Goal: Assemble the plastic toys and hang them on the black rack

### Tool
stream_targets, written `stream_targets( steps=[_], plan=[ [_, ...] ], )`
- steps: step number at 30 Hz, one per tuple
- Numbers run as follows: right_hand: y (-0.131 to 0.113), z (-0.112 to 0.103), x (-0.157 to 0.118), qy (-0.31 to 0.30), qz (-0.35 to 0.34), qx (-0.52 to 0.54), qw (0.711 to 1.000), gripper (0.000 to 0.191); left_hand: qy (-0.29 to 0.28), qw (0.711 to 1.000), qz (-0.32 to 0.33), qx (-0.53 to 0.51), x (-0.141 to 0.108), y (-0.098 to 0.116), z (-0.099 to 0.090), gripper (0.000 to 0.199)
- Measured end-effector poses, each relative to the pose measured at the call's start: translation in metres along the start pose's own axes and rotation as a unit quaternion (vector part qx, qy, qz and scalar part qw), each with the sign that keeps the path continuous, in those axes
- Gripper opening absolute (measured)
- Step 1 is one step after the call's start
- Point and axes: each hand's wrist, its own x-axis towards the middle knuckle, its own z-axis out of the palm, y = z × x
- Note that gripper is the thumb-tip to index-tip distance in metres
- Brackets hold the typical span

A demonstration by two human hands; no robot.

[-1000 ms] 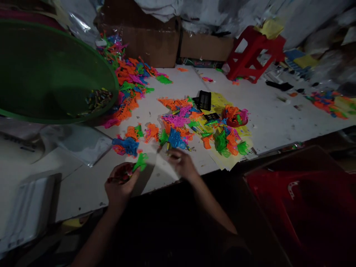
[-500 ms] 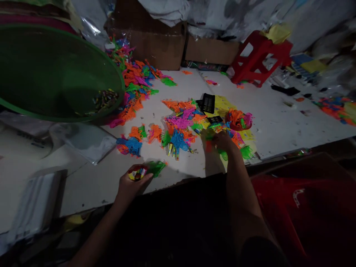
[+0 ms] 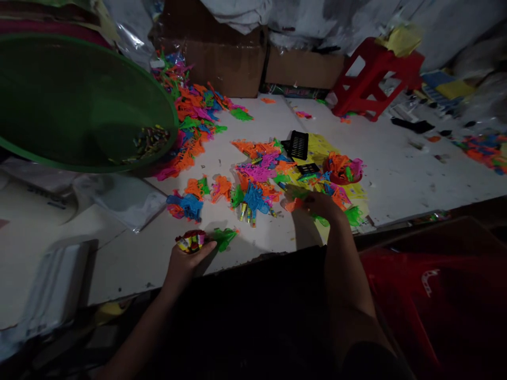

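My left hand (image 3: 189, 262) is closed around a bundle of small yellow-and-red wrapped tubes (image 3: 190, 241) near the table's front edge. A green plastic toy piece (image 3: 224, 239) sticks out past its thumb; whether the hand grips it too is unclear. Farther right, my right hand (image 3: 321, 203) reaches down with bent fingers at an orange plastic piece (image 3: 293, 205), which it seems to pinch. Between the hands lies a pile of flat plastic pieces, with a blue cluster (image 3: 254, 197) and a pink cluster (image 3: 259, 168). Several small tubes (image 3: 247, 214) stick out below the blue cluster.
A big green basin (image 3: 173, 113) with small tubes inside stands at left, beside a long heap of coloured pieces (image 3: 194, 113). Black plastic trays (image 3: 298, 145) and a red bowl (image 3: 344, 180) of pieces are at right. Boxes (image 3: 222, 68) and a red stool (image 3: 374, 79) stand behind.
The bundle in my left hand has tilted, so more of the tubes' sides show. My right hand stays near the same spot, and the orange piece at its fingers now shows more clearly.
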Motion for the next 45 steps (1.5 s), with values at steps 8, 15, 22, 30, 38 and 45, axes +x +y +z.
stream_targets(
  steps=[8,15,22,30,38,45],
  plan=[
    [-0.096,-0.011,-0.068,-0.007,-0.247,0.335,0.909,0.023,-0.019,0.997,0.065,-0.042,-0.006,0.023,0.008,0.028],
    [-0.156,0.031,-0.108,-0.078,-0.314,0.356,0.877,0.021,-0.052,0.993,0.087,0.065,-0.012,0.032,-0.005,0.022],
    [-0.167,0.035,-0.116,-0.024,-0.369,0.293,0.882,0.019,-0.05,0.983,0.144,0.104,-0.018,0.028,-0.008,0.022],
    [-0.152,0.039,-0.117,-0.012,-0.357,0.29,0.888,0.016,-0.029,0.993,0.104,0.046,-0.017,0.023,-0.007,0.022],
    [-0.162,0.035,-0.112,-0.13,-0.334,0.344,0.868,0.031,-0.055,0.99,0.115,0.057,-0.017,0.037,-0.009,0.021],
    [-0.163,0.042,-0.116,-0.038,-0.276,0.399,0.874,0.021,-0.039,0.991,0.117,0.056,-0.018,0.032,-0.009,0.02]
  ],
)
